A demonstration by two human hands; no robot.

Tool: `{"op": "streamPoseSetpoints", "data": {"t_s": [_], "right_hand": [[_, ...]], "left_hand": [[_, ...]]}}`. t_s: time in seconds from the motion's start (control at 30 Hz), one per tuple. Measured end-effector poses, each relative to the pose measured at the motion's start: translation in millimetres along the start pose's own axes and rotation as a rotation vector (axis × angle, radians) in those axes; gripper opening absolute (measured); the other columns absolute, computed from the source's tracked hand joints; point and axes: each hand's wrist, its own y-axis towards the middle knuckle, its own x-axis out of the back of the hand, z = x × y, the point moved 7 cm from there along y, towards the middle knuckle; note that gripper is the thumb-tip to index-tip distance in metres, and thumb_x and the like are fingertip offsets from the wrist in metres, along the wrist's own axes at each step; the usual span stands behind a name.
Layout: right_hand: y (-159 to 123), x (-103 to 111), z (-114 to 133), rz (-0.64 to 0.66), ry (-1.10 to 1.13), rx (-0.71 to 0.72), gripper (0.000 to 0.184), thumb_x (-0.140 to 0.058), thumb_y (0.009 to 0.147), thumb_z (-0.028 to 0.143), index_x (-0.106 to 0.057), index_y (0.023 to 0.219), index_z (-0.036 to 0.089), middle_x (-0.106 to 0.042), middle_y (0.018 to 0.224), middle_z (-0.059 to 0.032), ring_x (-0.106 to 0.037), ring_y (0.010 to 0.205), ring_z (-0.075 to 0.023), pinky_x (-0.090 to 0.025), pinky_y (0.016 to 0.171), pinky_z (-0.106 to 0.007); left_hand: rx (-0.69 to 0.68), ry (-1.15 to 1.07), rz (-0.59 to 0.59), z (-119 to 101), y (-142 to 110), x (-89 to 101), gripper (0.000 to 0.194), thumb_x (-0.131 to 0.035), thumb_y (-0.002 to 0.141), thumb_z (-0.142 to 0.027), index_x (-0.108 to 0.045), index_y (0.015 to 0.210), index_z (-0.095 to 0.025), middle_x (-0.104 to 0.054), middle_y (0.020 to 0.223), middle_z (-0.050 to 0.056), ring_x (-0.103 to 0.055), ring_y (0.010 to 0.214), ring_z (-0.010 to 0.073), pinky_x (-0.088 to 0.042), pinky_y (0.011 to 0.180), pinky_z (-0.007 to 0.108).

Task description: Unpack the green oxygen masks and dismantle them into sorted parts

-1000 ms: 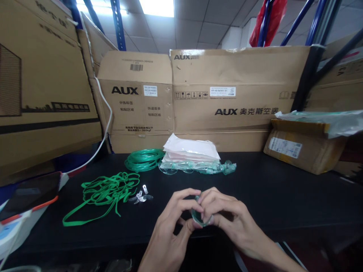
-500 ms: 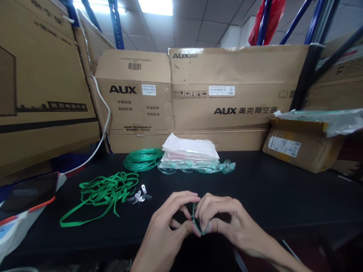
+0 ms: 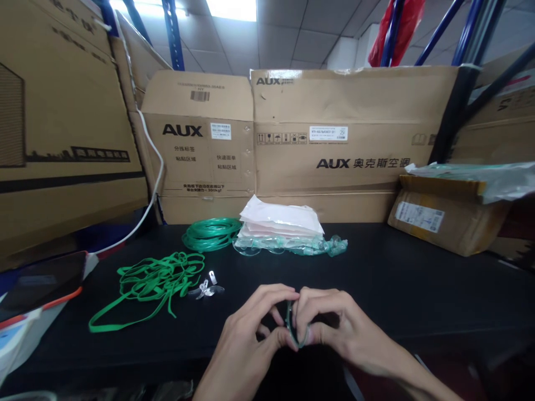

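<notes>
Between both hands, low in the middle of the head view, is a curved translucent green plastic piece (image 3: 289, 318), seen nearly edge-on; fingers cover much of it. My left hand (image 3: 251, 331) grips its left side, thumb at the lower rim and index finger at the top. My right hand (image 3: 336, 317) pinches the right side, with fingertips inside the curve and the thumb below. To the left lies a loose tangle of flat green elastic strap (image 3: 167, 274). Beside it are several small clear and metallic-looking pieces (image 3: 204, 289).
A coil of green tubing (image 3: 211, 243) lies at the back, next to a stack of white packets (image 3: 280, 218) with clear-green plastic along the front. Large cardboard boxes (image 3: 355, 111) wall the black table's (image 3: 397, 284) rear. An open carton (image 3: 438, 223) stands right; a phone (image 3: 45, 281) lies left.
Both hands have shifted slightly down, and the green plastic piece has turned to show a narrower edge. My left fingers have straightened along its top. The grip stays on both sides.
</notes>
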Motion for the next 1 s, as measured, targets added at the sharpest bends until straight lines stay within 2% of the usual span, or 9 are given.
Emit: {"op": "streamPoseSetpoints", "data": {"t_s": [0.17, 0.33, 0.53, 0.77, 1.0], "right_hand": [[0.7, 0.1, -2.8, -0.001, 0.065, -0.035, 0.019, -0.072, 0.092, 0.033, -0.073, 0.079, 0.02, -0.066, 0.081, -0.0009, -0.06, 0.081, -0.0164, -0.047, 0.079, -0.032], [-0.2, 1.4, -7.8, -0.025, 0.174, -0.066, 0.018, -0.072, 0.092, 0.034, -0.068, 0.084, 0.019, -0.061, 0.086, -0.0006, -0.057, 0.084, -0.0152, -0.044, 0.079, -0.029], [-2.4, -0.4, -7.3, -0.02, 0.254, -0.014, 0.009, -0.076, 0.088, 0.023, -0.071, 0.082, 0.019, -0.063, 0.084, -0.0003, -0.059, 0.083, -0.0149, -0.046, 0.079, -0.03], [-4.7, -1.3, -4.0, -0.018, 0.117, 0.064, 0.016, -0.086, 0.074, 0.009, -0.076, 0.079, 0.02, -0.068, 0.085, -0.0001, -0.063, 0.085, -0.0157, -0.049, 0.08, -0.031], [-5.2, 1.2, -0.5, -0.069, 0.069, 0.159, 0.017, -0.086, 0.075, 0.008, -0.076, 0.081, 0.02, -0.069, 0.084, -0.0005, -0.063, 0.084, -0.0159, -0.05, 0.08, -0.031]], "left_hand": [[-0.026, -0.018, -0.028, 0.4, -1.5, -2.5, 0.032, -0.063, 0.086, -0.017, -0.072, 0.113, -0.03, -0.068, 0.118, 0.004, -0.066, 0.077, 0.0136, -0.054, 0.06, 0.019], [-0.077, -0.099, -0.075, -5.0, -3.3, 0.7, 0.02, -0.068, 0.09, -0.023, -0.068, 0.11, -0.029, -0.067, 0.114, 0.002, -0.066, 0.072, 0.0114, -0.054, 0.062, 0.019], [-0.113, -0.158, -0.052, -10.3, -7.7, 4.6, 0.017, -0.055, 0.101, -0.032, -0.068, 0.111, -0.028, -0.064, 0.112, 0.004, -0.064, 0.074, 0.0126, -0.053, 0.057, 0.018], [-0.186, -0.193, 0.011, -14.2, -9.5, 3.1, 0.02, -0.052, 0.103, -0.03, -0.072, 0.104, -0.026, -0.06, 0.1, 0.004, -0.061, 0.072, 0.0127, -0.052, 0.058, 0.018], [-0.242, -0.154, 0.04, -17.0, -11.6, 2.7, 0.023, -0.046, 0.106, -0.027, -0.069, 0.106, -0.027, -0.055, 0.102, 0.004, -0.058, 0.07, 0.0107, -0.052, 0.063, 0.019]]}}
